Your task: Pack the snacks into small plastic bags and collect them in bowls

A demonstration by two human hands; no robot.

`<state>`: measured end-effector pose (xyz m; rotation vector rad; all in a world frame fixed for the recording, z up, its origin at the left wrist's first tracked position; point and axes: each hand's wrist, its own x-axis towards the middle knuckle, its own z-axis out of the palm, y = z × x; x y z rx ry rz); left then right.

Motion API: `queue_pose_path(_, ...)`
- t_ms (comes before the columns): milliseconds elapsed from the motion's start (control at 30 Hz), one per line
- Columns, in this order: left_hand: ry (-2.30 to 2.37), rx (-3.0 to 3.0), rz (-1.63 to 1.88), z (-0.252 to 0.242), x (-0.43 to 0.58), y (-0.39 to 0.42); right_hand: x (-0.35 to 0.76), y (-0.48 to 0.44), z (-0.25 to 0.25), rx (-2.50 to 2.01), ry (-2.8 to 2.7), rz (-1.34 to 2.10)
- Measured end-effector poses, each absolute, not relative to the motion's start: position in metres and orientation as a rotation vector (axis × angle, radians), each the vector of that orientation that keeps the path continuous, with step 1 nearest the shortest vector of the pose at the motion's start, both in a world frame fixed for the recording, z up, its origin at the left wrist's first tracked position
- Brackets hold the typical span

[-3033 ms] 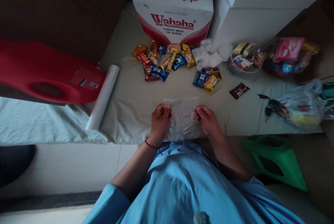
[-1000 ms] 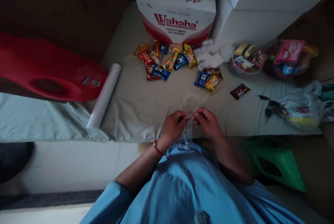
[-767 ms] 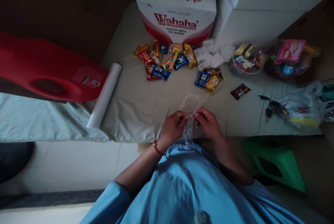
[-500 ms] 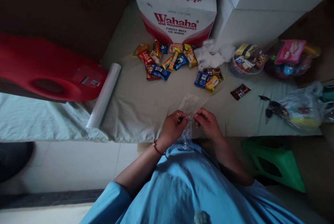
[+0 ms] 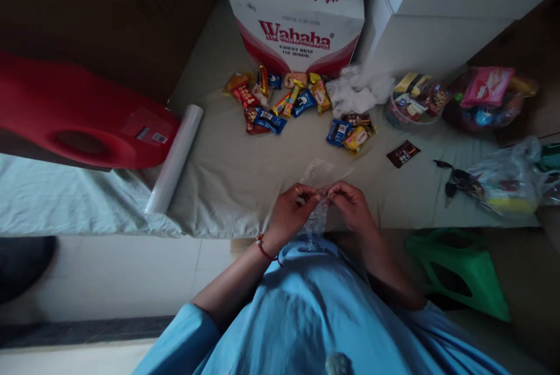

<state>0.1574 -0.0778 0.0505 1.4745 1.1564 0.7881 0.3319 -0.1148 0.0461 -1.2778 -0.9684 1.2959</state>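
Between my hands is a thin clear plastic bag [image 5: 315, 220], one end spread above my fingers and the rest hanging down over the table edge to my blue top. My left hand [image 5: 292, 207] pinches the plastic from the left, a ring on one finger and a red bracelet at the wrist. From the right, my right hand [image 5: 351, 204] pinches the same plastic, its fingertips close to those of the left. Beyond them on the cloth lie a blue packet [image 5: 338, 132], a yellow packet [image 5: 357, 138] and, farther right, a dark cocoa packet [image 5: 403, 154].
A plastic roll [image 5: 175, 159] lies left beside a red container [image 5: 87, 118]. Wrapped snacks [image 5: 269, 121] lie before a Wahaba-style printed carton [image 5: 297, 31]. Crumpled plastic [image 5: 356, 95], a snack tub [image 5: 413, 121] and a filled bag [image 5: 510, 182] sit right. A green stool [image 5: 476, 281] stands below.
My fingertips have come closer together on the plastic bag, the left hand shifting slightly right. The things on the table have stayed in place.
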Motion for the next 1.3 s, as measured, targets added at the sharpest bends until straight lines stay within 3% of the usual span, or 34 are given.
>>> queue_pose_path(367,1.133,1.877,0.916,0.058,0.160,-0.082,0.332,-0.119,0.042,-1.320,-1.231,1.148)
queue_pose_path(833,1.159,1.658,0.824,0.061,0.163,-0.079,0.330,-0.120,0.051,-1.362,-1.337,1.078)
queue_pose_path(1300,1.191,1.135,0.801,0.052,0.160,-0.075,0.330,-0.118,0.052,-1.372,-1.117,1.244)
